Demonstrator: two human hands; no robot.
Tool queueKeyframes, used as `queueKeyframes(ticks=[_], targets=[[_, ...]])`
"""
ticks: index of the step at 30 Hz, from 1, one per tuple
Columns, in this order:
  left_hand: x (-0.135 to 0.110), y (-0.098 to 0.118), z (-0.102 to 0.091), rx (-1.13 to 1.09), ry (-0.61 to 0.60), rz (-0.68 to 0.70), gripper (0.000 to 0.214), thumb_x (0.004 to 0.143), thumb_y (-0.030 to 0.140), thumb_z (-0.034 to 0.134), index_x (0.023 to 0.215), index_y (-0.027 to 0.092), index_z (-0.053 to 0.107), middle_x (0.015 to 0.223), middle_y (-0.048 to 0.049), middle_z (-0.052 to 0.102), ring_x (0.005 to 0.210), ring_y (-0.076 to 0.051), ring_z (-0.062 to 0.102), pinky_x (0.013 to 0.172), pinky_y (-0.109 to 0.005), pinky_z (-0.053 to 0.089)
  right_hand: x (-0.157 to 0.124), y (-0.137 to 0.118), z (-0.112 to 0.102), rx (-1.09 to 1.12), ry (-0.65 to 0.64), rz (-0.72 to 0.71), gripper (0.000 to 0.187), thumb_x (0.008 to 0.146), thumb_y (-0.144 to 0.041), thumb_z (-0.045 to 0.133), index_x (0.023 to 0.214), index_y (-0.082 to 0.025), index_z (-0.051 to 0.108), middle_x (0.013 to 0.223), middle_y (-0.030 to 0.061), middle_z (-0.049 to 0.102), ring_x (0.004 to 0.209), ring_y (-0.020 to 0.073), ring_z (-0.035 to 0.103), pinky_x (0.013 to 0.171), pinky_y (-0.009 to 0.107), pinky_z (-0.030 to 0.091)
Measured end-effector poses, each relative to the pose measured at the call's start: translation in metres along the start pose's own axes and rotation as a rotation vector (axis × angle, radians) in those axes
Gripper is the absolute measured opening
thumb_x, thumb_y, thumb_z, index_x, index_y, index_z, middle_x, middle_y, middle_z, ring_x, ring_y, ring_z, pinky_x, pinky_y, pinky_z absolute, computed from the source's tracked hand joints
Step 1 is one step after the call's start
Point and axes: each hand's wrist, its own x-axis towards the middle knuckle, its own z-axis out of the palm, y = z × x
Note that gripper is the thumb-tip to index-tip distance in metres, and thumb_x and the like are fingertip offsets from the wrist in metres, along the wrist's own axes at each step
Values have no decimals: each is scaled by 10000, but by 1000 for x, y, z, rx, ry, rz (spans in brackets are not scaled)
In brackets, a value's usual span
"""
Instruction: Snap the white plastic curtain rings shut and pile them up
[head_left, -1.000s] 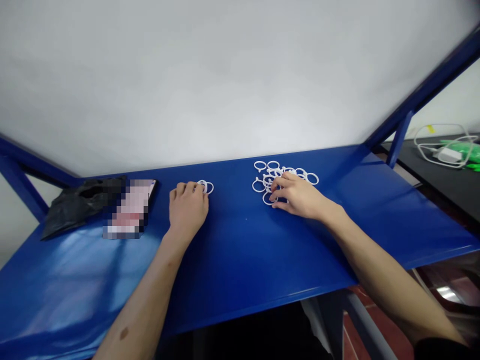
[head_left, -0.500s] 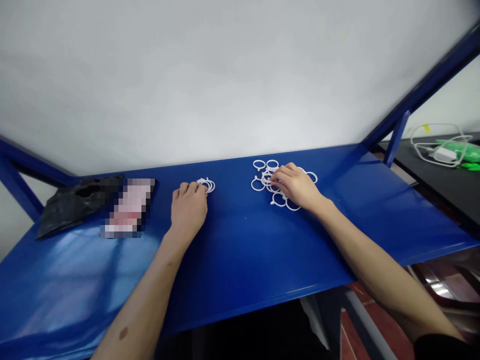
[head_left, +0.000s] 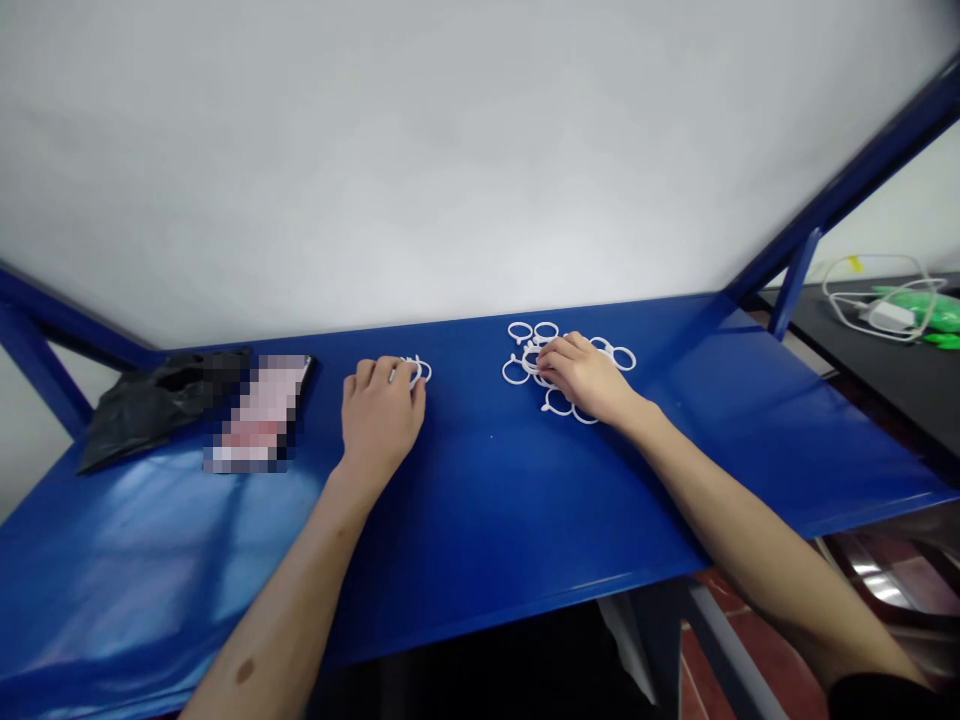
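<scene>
Ring pile (head_left: 531,362), white, thin-banded: lying toward the far side of the blue bench (head_left: 480,520), right of centre, partly hidden by the right hand (head_left: 581,376). Outer rings are spreading beyond it on the far, near, left and right sides.

Long axis: none, the visible rings being round; their small tabs are pointing different ways.

Right hand, nearer to the pile: hanging palm down over it, fingers bending inward and bunching at the pile's left half; whether they are pinching a ring, cannot tell.

Ring group (head_left: 417,369), smaller, white: lying well apart to the left of the pile, at the fingertips of the left hand (head_left: 382,415) and partly covered by them.

Left hand: resting palm down, fingers curling over the group; a grip, cannot tell.

Governing relation: the pile is lying directly below the right fingertips, while bare bench is separating it from the left hand.
</scene>
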Motion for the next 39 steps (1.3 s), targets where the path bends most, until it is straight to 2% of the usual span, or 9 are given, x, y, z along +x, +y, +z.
queueKeyframes(ticks=[5, 9, 14, 21, 26, 28, 31, 34, 39], targets=[[-7, 29, -12, -305, 171, 382, 259, 967, 246, 566, 1217, 198, 613, 1228, -99, 686, 1109, -221, 640, 971, -366, 482, -1, -41, -5, 78, 28, -112, 266, 1068, -229, 369, 1048, -147, 622, 1111, 135, 688, 961, 224, 618, 846, 381, 521], [-13, 41, -13, -351, 21, 541, 201, 1015, 339, 508, 1111, 203, 619, 1140, -70, 729, 996, -187, 687, 862, -319, 494, -3, -72, -8, 92, -44, -239, 284, 1072, -199, 343, 1011, -125, 611, 953, 109, 664, 846, 195, 599, 766, 329, 505], [-14, 42, -10, -217, -176, 477, 293, 1038, 390, 434, 918, 201, 624, 822, -37, 727, 737, -195, 659, 697, -341, 393, -2, -81, -3, 19, -62, -293, 352, 1064, -136, 298, 931, -138, 623, 885, 88, 654, 778, 187, 547, 714, 319, 459], [-16, 57, -16, -81, -243, 386, 213, 1030, 215, 439, 918, 188, 618, 794, -21, 727, 668, -192, 643, 685, -358, 310, 0, -96, 6, -184, -96, -105, 294, 1061, -209, 387, 919, -139, 634, 778, 72, 660, 627, 174, 512, 575, 327, 304], [-14, 54, -11, -108, -177, 342, 244, 1039, 236, 422, 933, 192, 637, 776, -27, 721, 698, -196, 660, 686, -355, 329, -1, -98, 7, -129, -54, -22, 256, 1042, -148, 389, 973, -138, 634, 857, 86, 693, 627, 159, 568, 582, 297, 363], [-11, 44, -8, -145, -122, 339, 228, 1037, 262, 437, 1000, 207, 655, 855, -37, 736, 782, -200, 675, 728, -353, 359, 0, -91, 7, -79, 15, -70, 245, 1045, -168, 397, 1117, -140, 629, 1097, 129, 702, 759, 174, 637, 643, 296, 450], [-3, 21, -6, -100, -86, 234, 243, 1029, 278, 439, 1053, 224, 675, 960, -72, 730, 917, -234, 667, 783, -366, 389, 2, -70, 1, -14, 129, -62, 318, 1034, -254, 464, 1324, -156, 553, 1399, 176, 571, 1001, 222, 662, 764, 338, 543], [3, -3, -6, 40, -116, 48, 289, 1021, 243, 391, 1026, 204, 677, 1007, -112, 707, 974, -283, 629, 782, -402, 399, 2, -42, -10, -46, 186, 72, 279, 1001, -244, 507, 1239, -156, 622, 1309, 157, 630, 985, 240, 661, 790, 374, 551], [5, -19, -3, 48, -192, -78, 294, 988, 246, 419, 1177, 192, 637, 1106, -128, 717, 1053, -327, 581, 828, -438, 411, -8, -3, -34, -49, 0, 56, 171, 863, -164, 564, 869, -202, 731, 1086, 78, 712, 984, 258, 595, 850, 407, 498]])
